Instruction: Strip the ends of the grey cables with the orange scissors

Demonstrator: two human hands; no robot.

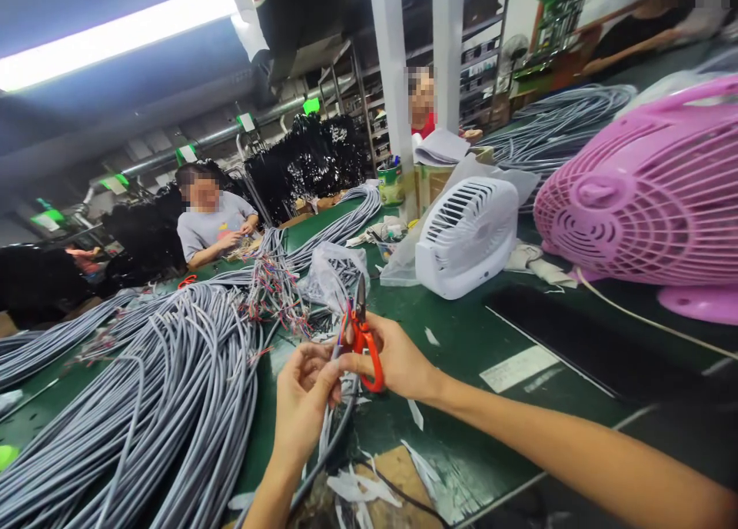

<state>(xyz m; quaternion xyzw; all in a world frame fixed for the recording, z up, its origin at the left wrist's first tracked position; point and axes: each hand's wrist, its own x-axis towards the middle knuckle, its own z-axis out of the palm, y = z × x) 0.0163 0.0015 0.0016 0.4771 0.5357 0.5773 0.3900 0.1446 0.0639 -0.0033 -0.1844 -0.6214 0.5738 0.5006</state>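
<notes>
The grey cable (pixel 330 429) sat low in the middle of the frame, pinched tight in the left hand (pixel 303 394). The right hand (pixel 397 360) was closed around red scissors (pixel 362 337), blades pointing up, just beside the cable's top end. A big pile of grey cables (pixel 173 390) crowded the left side. To the right, the green table (pixel 461 337) had bare room before the white fan (pixel 467 237) and pink fan (pixel 646 198).

Fluorescent tube (pixel 115 33) at upper left burns out to white; light even and fairly bright, shadows on the desk (pixel 461 337) soft. Wide-angle distortion bends the edges. Left hand (pixel 303 398), right hand (pixel 397 360), scissors (pixel 363 337) and cable (pixel 331 430) sharp; background softer.
</notes>
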